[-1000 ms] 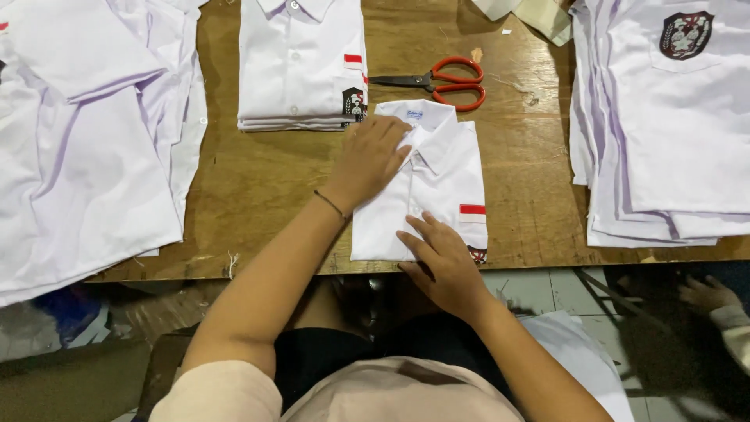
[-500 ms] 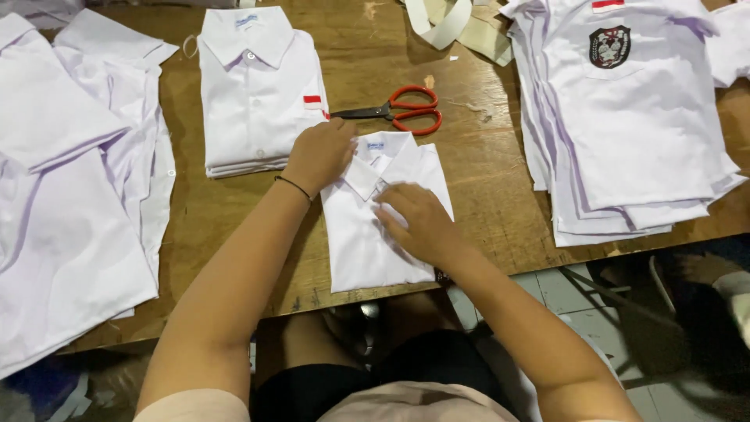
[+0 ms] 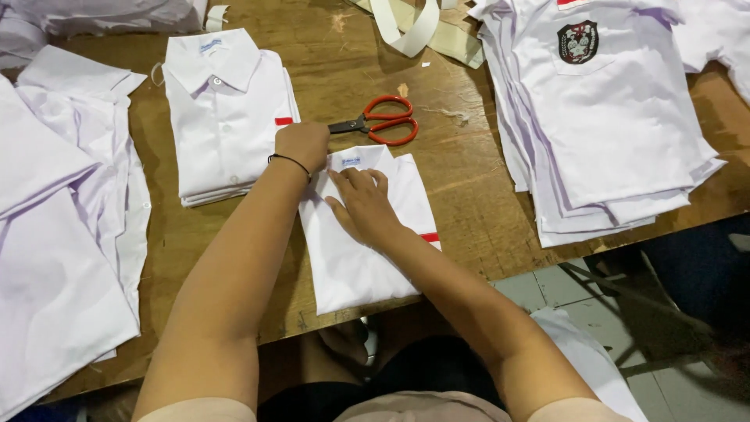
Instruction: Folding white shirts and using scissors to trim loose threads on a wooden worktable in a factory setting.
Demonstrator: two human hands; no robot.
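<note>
Left hand (image 3: 303, 145) is being kept curled into a loose fist at the collar of the folded white shirt (image 3: 367, 234), knuckles pressing down, nothing gripped. Right hand (image 3: 363, 207) is being laid flat w/ fingers spread on the shirt front, just below the collar. Shirt is lying at the near edge of the table (image 3: 461, 180), b/w a neat folded stack (image 3: 226, 117) and red-handled scissors (image 3: 379, 125). Prob light, soft, floppy fabric; best pinched at the folded edges or collar imo.
</note>
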